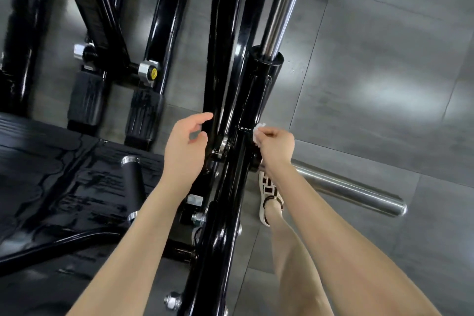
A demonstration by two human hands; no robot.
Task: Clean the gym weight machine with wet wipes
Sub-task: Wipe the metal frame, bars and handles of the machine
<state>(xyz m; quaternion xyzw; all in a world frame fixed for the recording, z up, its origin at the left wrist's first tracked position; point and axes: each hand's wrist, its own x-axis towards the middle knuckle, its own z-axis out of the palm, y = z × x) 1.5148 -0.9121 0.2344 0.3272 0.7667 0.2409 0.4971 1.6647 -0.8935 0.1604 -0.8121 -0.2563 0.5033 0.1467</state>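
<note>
A glossy black weight machine frame bar (232,167) runs up the middle of the head view, topped by a chrome rod (284,7). My right hand (275,146) grips a crumpled white wet wipe (257,132) and presses it against the right side of the bar near a joint. My left hand (186,146) hovers just left of the bar with fingers loosely curled, holding nothing. A bolt and washer (222,145) sit on the bar between my hands.
A chrome weight peg (359,192) sticks out to the right over the grey tiled floor (384,84). A black textured footplate (64,187) lies at lower left. Black frame tubes and rubber-capped posts (143,115) stand behind. My leg and sandalled foot (268,195) are below.
</note>
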